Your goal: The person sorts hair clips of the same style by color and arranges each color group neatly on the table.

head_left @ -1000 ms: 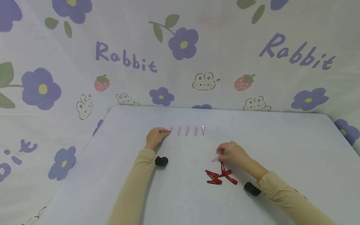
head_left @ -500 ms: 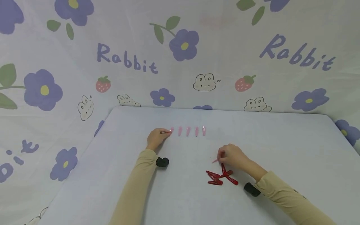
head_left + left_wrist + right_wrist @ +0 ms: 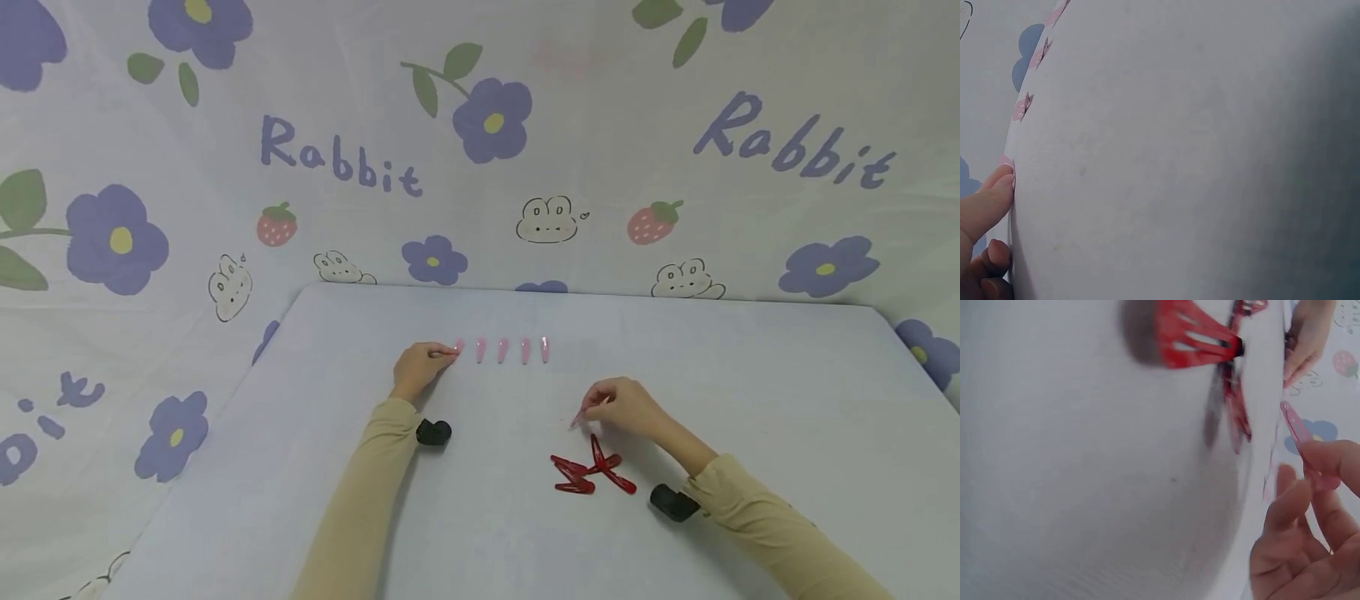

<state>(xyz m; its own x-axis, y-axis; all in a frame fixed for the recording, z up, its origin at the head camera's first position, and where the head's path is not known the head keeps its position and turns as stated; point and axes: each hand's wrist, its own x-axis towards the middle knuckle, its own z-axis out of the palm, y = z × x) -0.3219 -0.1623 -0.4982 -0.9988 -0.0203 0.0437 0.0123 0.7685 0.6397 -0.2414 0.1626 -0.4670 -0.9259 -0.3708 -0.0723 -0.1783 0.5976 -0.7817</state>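
Several pink snap hair clips [image 3: 502, 351] lie upright in a row near the back of the table. My left hand [image 3: 420, 371] is at the row's left end, pinching the leftmost pink clip [image 3: 459, 345] between thumb and finger; the left wrist view shows only that clip's edge at the fingertips. Above the table, right of and nearer than the row, my right hand [image 3: 626, 408] holds another pink snap clip [image 3: 1297, 428] by its wide end, narrow tip pointing away from the fingers. Just below that hand lie several red snap hair clips [image 3: 573, 477], some crossing each other.
The white table [image 3: 480, 533] ends at a back edge against a cloth [image 3: 600, 150] printed with flowers, rabbits and strawberries. Black wrist cameras sit near both cuffs, the left one [image 3: 433, 432] and the right one [image 3: 673, 502].
The pink clip in my right hand has turned in the fingers and lifted slightly, and that hand is a little farther from the red clips. My left hand stays at the row's left end.
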